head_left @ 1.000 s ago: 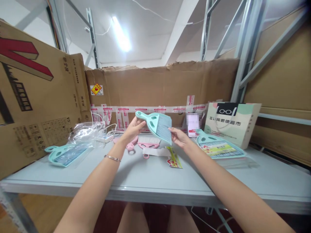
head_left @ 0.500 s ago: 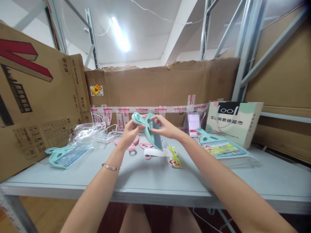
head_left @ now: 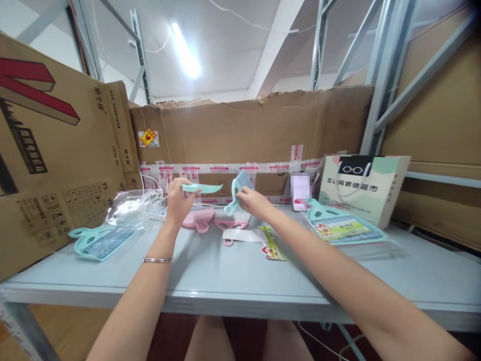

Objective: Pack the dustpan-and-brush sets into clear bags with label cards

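My left hand (head_left: 179, 201) is closed on a teal dustpan (head_left: 205, 188), seen edge-on above the table. To its right, my right hand (head_left: 251, 199) grips a small teal brush (head_left: 236, 193), its blue bristles pointing up and its handle end down. A gap separates the two pieces. On the table below lie a pink dustpan (head_left: 199, 219) and a pink brush (head_left: 230, 219) with pale bristles. A white paper strip (head_left: 243, 235) partly covers the pink brush's handle. Beside it is a yellow-green printed card (head_left: 273, 243).
A teal dustpan-and-brush set (head_left: 103, 242) and crumpled clear plastic (head_left: 128, 206) lie at left. Another wrapped set (head_left: 340, 224) sits at right by a paper bag (head_left: 361, 190) and a phone (head_left: 301, 192). Cardboard boxes (head_left: 240, 130) wall the back and left.
The teal dustpan and brush, held together before, are now apart. My left hand has moved left with the dustpan; my right hand has turned the brush bristles-up.
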{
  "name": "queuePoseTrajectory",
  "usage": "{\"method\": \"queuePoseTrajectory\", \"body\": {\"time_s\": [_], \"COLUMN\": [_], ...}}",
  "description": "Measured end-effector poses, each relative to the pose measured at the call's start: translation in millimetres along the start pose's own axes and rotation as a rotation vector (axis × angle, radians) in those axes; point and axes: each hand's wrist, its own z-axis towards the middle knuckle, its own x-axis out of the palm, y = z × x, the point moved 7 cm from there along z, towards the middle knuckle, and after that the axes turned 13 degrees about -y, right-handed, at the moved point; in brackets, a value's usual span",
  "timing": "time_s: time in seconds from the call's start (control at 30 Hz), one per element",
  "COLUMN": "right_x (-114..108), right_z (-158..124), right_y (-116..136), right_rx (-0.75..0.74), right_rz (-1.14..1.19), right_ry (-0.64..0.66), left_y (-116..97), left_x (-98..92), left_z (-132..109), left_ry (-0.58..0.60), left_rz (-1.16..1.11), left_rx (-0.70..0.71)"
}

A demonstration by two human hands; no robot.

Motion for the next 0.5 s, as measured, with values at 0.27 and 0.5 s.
{"method": "queuePoseTrajectory", "body": {"time_s": [0.27,0.5], "right_x": [74,41], "right_z": [-25,-50], "right_y": [7,1], "right_rx": [-0.067,0.196], "right_rz": [-0.073,0.220], "right_ry": [0.363,0.389], "left_y": [24,47], "left_x": [49.9,52.3], "left_z": [-46,-70], "left_ry": [0.559,0.772], "left_rz": [0.352,0.319], "left_rx": [-0.054,-0.165]}}
